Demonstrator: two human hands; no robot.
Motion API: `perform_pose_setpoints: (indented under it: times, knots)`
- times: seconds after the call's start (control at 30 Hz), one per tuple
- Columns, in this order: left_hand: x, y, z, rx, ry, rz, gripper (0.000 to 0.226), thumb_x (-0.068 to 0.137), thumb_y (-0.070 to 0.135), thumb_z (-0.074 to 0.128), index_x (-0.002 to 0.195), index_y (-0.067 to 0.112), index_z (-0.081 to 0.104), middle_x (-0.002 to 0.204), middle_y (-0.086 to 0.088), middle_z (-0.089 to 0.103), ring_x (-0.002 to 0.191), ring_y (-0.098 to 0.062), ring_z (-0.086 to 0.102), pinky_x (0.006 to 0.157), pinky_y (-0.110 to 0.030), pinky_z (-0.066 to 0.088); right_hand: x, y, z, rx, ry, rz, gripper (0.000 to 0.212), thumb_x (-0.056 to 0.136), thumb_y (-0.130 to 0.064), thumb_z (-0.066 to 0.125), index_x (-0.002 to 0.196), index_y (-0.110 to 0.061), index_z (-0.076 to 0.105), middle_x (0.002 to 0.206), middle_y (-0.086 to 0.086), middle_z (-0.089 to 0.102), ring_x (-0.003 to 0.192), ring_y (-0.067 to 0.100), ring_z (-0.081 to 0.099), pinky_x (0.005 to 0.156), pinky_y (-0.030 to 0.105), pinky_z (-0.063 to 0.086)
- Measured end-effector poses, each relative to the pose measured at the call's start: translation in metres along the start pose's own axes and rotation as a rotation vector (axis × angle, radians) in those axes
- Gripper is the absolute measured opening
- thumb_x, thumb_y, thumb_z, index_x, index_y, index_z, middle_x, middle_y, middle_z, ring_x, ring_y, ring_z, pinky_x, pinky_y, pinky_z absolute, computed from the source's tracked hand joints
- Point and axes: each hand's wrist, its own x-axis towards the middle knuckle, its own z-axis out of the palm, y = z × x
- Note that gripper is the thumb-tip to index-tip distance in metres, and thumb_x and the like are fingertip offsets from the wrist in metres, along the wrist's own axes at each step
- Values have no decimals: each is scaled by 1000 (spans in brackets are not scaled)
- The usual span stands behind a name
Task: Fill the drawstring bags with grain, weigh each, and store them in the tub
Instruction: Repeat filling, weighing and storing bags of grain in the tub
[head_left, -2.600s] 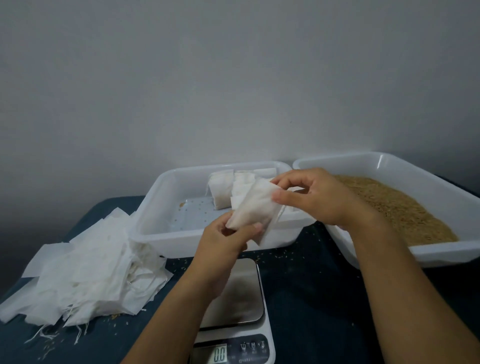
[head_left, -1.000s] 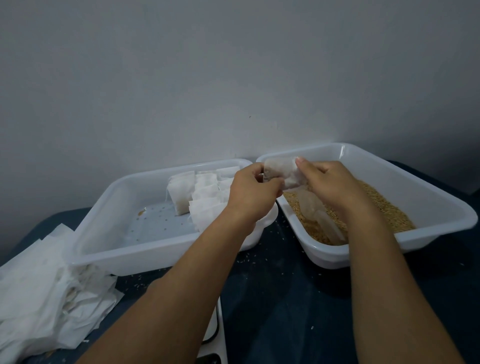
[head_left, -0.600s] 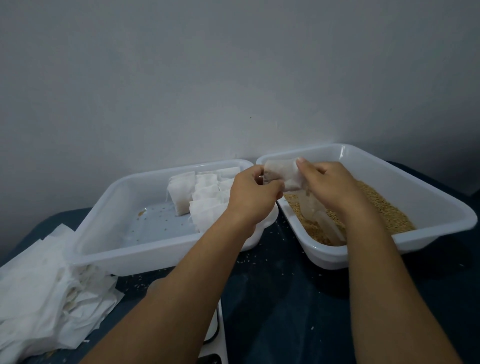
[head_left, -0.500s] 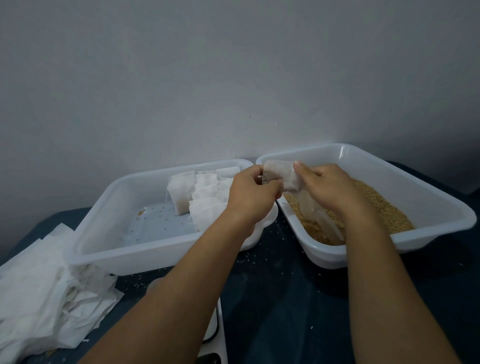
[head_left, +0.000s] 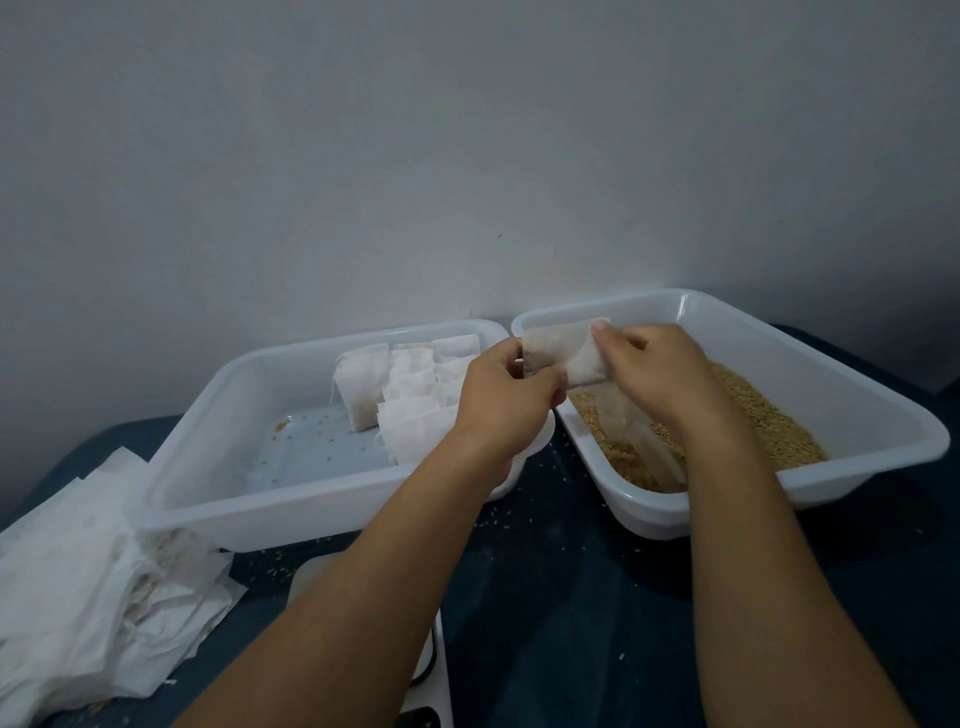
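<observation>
Hanging between both hands above the near-left corner of the grain tub (head_left: 883, 415), a white drawstring bag (head_left: 563, 356) is held level, its long side running left to right and its lower edge over the brown grain (head_left: 763, 415). The left hand (head_left: 506, 402) grasps the bag's left end, fingers curled round the front with the thumb hidden behind the fabric, and the back of the hand faces the camera. The right hand (head_left: 657, 376) pinches the bag's right end, its thumb pressed flat on the top edge with the nail showing, and the other fingers folded underneath. Both forearms reach forward from the bottom of the view, the left one angling up and to the right, the right one angling up and to the left, so the wrists converge at the bag. A pale, translucent scoop-like shape (head_left: 652, 457) lies in the grain just under the right wrist; what it is cannot be told. To the left, touching the grain tub's rim, stands the storage tub (head_left: 197, 499), with a cluster of filled bags (head_left: 410, 410) against its far right wall and a few loose grains on its floor. A heap of empty bags (head_left: 88, 608) lies on the dark counter (head_left: 571, 597) at far left, and a white scale (head_left: 431, 675) shows partly beneath the left forearm.
</observation>
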Motion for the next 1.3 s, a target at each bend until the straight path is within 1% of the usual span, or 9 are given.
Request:
perform_pose_setpoints:
  times: [0.07, 0.17, 0.37, 0.47, 0.6, 0.73, 0.93, 1.13, 1.3]
  knots:
    - [-4, 1, 1, -36, -11, -4, 20, 91, 1, 70, 108, 11, 73, 87, -4, 73, 78, -15, 68, 92, -45, 63, 0, -1, -1, 46, 10, -30, 49, 104, -53, 52, 88, -12, 73, 86, 15, 70, 74, 24, 62, 70, 39, 51]
    - [-12, 1, -1, -107, -50, -18, 27, 88, 1, 75, 113, 9, 69, 93, -7, 71, 80, -16, 67, 82, -36, 62, -3, -8, -4, 193, -9, -117, 29, 104, -48, 57, 94, -28, 77, 92, -4, 76, 89, 13, 70, 80, 36, 56]
    - [-34, -6, -6, -90, -74, 5, 24, 85, 7, 81, 106, 14, 73, 85, -6, 74, 81, -17, 73, 76, -40, 65, -12, -37, -9, 194, 13, -360, 15, 101, -41, 66, 97, -33, 78, 101, -17, 75, 99, 1, 68, 81, 26, 55]
    - [-47, -14, -15, -67, -60, 15, 17, 85, 14, 80, 101, 13, 74, 91, -17, 74, 81, -19, 71, 81, -50, 63, -24, -57, -13, 119, -66, -450, 8, 99, -40, 69, 94, -39, 76, 102, -20, 74, 100, 0, 67, 81, 20, 56]
    - [-66, -20, -35, -148, -102, 35, 21, 88, 25, 83, 107, 25, 76, 101, -7, 78, 96, -23, 76, 81, -31, 62, -38, -79, -14, 23, -226, -454, 23, 95, -55, 64, 101, -38, 77, 104, -24, 73, 103, -4, 66, 86, 25, 55]
    - [-81, -25, -51, -244, -108, 39, 33, 87, 24, 86, 117, 21, 74, 114, -9, 77, 111, -26, 74, 90, -33, 61, -48, -94, -9, 51, -278, -491, 20, 95, -52, 65, 101, -36, 76, 108, -24, 73, 107, -7, 66, 93, 27, 55]
    - [-94, -30, -69, -208, -82, 36, 26, 85, 23, 88, 109, 25, 78, 111, -5, 78, 109, -20, 74, 90, -31, 60, -51, -101, 8, 4, -345, -544, 7, 95, -36, 71, 97, -32, 77, 110, -22, 74, 102, -1, 71, 94, 31, 59]
    - [-100, -32, -92, -219, -113, 47, 35, 87, 12, 84, 119, 22, 73, 111, -3, 79, 105, -15, 75, 84, -20, 57, -48, -102, 18, 15, -322, -555, 10, 101, -37, 64, 100, -33, 73, 108, -28, 73, 101, -3, 70, 85, 12, 54]
    - [-106, -36, -104, -113, -52, 69, 28, 87, 14, 84, 111, 23, 76, 106, -1, 80, 103, -16, 75, 84, -23, 59, -43, -94, 18, -37, -321, -448, 13, 99, -47, 65, 101, -37, 74, 103, -26, 74, 96, -4, 70, 82, 23, 53]
